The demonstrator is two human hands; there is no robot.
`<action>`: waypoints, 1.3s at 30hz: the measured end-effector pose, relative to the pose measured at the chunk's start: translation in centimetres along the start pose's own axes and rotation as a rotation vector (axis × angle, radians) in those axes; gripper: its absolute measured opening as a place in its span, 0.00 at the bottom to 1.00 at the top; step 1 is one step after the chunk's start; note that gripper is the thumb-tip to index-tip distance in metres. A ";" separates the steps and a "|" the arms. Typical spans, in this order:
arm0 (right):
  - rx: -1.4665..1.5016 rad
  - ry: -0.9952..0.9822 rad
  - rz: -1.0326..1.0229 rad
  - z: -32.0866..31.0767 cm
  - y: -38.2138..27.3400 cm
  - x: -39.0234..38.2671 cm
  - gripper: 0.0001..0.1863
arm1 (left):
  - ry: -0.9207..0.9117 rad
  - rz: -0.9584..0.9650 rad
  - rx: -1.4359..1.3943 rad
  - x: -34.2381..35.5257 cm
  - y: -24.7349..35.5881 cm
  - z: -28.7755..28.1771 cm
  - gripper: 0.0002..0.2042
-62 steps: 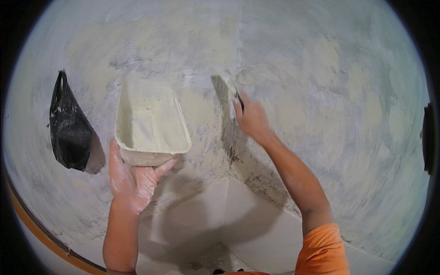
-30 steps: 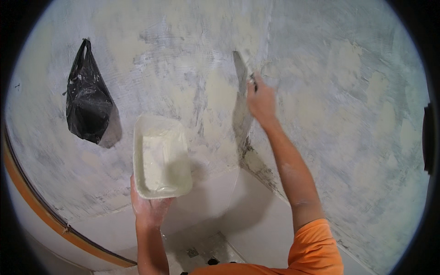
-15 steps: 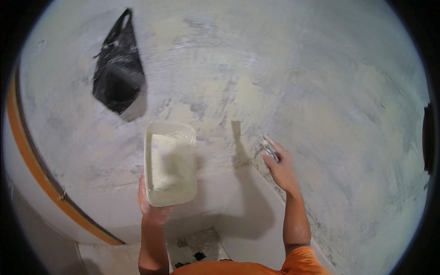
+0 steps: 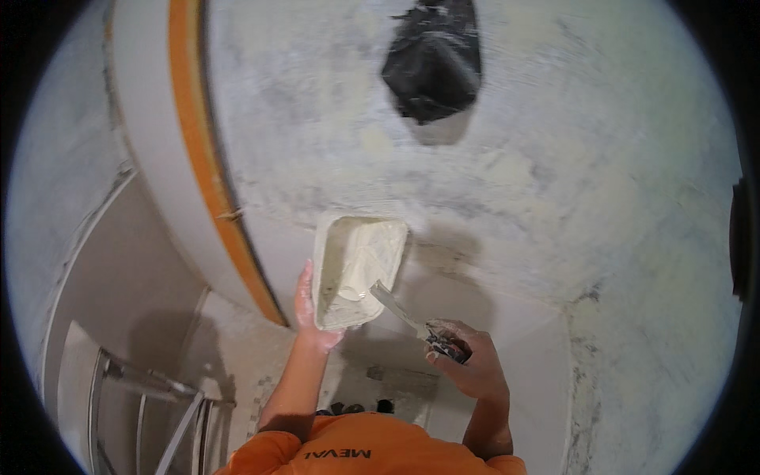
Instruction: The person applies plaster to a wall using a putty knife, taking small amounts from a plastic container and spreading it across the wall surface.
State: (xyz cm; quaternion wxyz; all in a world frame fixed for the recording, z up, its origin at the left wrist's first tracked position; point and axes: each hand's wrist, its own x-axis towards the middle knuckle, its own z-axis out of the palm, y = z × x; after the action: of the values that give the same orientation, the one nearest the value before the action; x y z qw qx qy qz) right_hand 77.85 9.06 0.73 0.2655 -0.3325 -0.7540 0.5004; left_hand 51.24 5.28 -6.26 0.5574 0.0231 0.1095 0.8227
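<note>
In my left hand (image 4: 304, 307) is a pale rectangular plastic tub (image 4: 320, 273), gripped from beneath and along its left side and tilted so its inside shows. Cream-coloured filler paste (image 4: 368, 255) lies in it, smeared up the walls. My right hand (image 4: 476, 366) is closed around the dark, paste-stained handle of a putty knife (image 4: 396, 307). The blade points up and left, its tip at the tub's lower right edge; whether it touches the paste I cannot tell. Both hands carry white smears.
A black plastic bag (image 4: 435, 67) hangs on the patchily filled wall (image 4: 538, 134) ahead. An orange strip (image 4: 194, 119) edges the wall at left. Lower left stands a metal-framed object (image 4: 186, 431), perhaps a stepladder. Dark small things lie on the floor below.
The view has swung left, so the bag and orange strip appear further right. My right hand has brought the putty knife from near the wall corner to the tub, which is now tilted differently.
</note>
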 end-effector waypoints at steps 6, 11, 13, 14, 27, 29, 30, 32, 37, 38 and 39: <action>-0.233 -0.047 -0.321 5.8 -0.8 4.0 0.22 | 0.147 0.180 0.150 -2.8 3.3 -2.6 0.28; -0.224 -0.084 -0.526 9.9 -0.6 6.1 0.19 | 0.120 0.296 0.197 -3.7 4.8 -4.7 0.27; -0.215 -0.109 -0.510 11.4 -0.5 6.6 0.17 | 0.151 0.291 0.172 -3.7 5.0 -5.3 0.27; -0.203 -0.126 -0.507 12.0 0.1 6.6 0.17 | 0.168 0.303 0.174 -3.8 4.9 -5.4 0.27; -0.452 -0.133 -0.489 10.1 1.8 8.6 0.19 | 0.278 0.318 0.214 -2.5 4.8 -6.8 0.27; -0.483 -0.114 -0.464 9.8 2.6 8.5 0.20 | 0.301 0.310 0.235 -1.8 4.5 -7.4 0.27; -0.500 -0.130 -0.457 9.8 3.1 8.3 0.20 | 0.335 0.316 0.268 -1.1 4.2 -7.8 0.28; -0.518 -0.138 -0.434 10.0 4.3 7.8 0.21 | 0.369 0.305 0.305 -0.3 3.5 -8.4 0.28; -0.503 -0.105 -0.458 9.7 6.7 6.8 0.22 | 0.117 0.217 0.220 1.0 1.4 -7.1 0.27; -0.502 -0.089 -0.444 9.5 7.2 6.7 0.22 | 0.114 0.197 0.228 1.2 1.1 -7.0 0.27; -0.458 -0.113 -0.428 9.3 7.8 6.6 0.22 | 0.132 0.199 0.209 1.4 0.7 -6.8 0.27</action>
State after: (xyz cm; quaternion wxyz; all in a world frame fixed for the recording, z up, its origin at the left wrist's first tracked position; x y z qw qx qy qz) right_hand 68.65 10.89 -9.43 0.2405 -0.1891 -0.9135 0.2680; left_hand 48.97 5.22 -12.87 0.4592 0.0379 0.2281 0.8577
